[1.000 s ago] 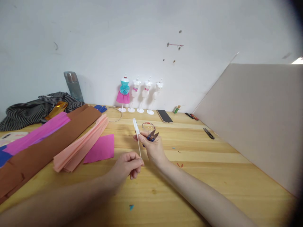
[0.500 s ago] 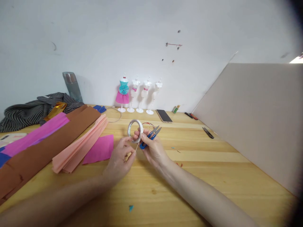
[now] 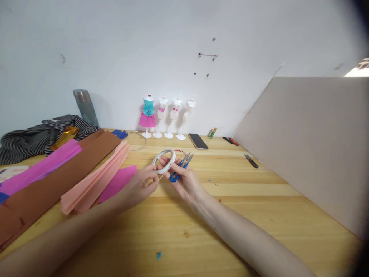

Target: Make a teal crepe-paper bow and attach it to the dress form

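Between my hands is a roll of white tape, tilted, with its ring facing me. My right hand grips the roll at its right side with thumb and fingers, some fingertips showing through the ring. In the same hand lie blue-handled thread snips, blades pointing up and away to the right. My left hand pinches a thin tape strip that runs from the roll, its fingertips close to the roll's lower left edge.
Brown paper, peach folded paper and a magenta sheet lie left. Along the wall stand several small mannequins, one dressed. A phone lies behind my hands; black snips sit right, near a partition.
My left hand has moved left and slightly up with the tape strip. The roll has tipped over to a flatter angle, while the snips stay in my right hand.
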A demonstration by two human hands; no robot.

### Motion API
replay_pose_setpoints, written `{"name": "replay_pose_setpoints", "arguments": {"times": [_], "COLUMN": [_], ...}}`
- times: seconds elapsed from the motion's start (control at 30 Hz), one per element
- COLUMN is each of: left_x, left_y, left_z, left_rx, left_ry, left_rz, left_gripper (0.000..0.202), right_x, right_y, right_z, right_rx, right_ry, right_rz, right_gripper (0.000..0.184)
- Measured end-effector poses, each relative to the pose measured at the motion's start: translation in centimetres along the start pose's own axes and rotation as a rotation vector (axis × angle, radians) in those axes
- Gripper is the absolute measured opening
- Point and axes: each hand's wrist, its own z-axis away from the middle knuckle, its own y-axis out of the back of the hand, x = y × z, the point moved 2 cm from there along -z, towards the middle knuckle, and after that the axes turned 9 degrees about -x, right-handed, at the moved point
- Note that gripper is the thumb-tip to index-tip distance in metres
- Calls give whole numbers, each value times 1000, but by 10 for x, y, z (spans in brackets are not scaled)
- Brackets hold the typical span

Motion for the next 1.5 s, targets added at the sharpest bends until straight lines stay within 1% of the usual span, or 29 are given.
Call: {"name": "replay_pose_setpoints", "arguments": {"times": [0.13, 0.3, 0.4, 0.47, 0.57, 0.6, 0.7, 0.83, 0.9, 1.03, 1.1, 1.17, 1.3, 1.4, 1.5], "left_x": [-1, 1, 2, 2, 3, 4, 8, 15, 19, 26, 31, 35, 37, 34, 25], "left_y": [8, 10, 13, 15, 17, 16, 15, 11, 8, 3, 0, -4, -11, -10, -7], "left_z": [-4, -4, -4, -4, -4, -4, -3, -1, 0, 3, 5, 7, 8, 7, 5], "left_rx": [-101, -98, -143, -198, -261, -271, -278, -276, -247, -97, -49, -54, -122, -86, -71], "left_ry": [8, 13, 4, 12, 25, 28, 25, -42, -59, -65, -72, -72, -38, -6, 48], "left_rz": [67, -7, -41, -38, -46, -62, -121, -124, -141, -245, -277, -248, -64, 42, 84], "left_gripper": [20, 20, 22, 21, 19, 19, 20, 21, 24, 26, 24, 21, 23, 23, 24], "right_x": [-4, -9, -12, -13, -14, -14, -17, -24, -29, -39, -41, -41, -46, -55, -63], "right_y": [1, -1, -1, -1, 0, 0, 0, -2, -2, 1, 2, 3, 6, 8, 7], "right_z": [-3, -5, -6, -7, -7, -7, -4, -3, -5, -13, -16, -18, -20, -21, -20], "right_rx": [28, 2, 1, -2, -19, -26, -32, -46, -59, -38, -30, -23, 31, 65, 72], "right_ry": [-24, -56, -65, -70, -102, -115, -154, -210, -170, 34, 99, 139, 199, 204, 200], "right_rz": [-10, -38, -41, -50, -59, -53, -9, 53, 61, 55, 51, 44, 42, 55, 68], "right_gripper": [22, 32, 35, 32, 21, 19, 22, 19, 15, 11, 10, 10, 14, 15, 15]}}
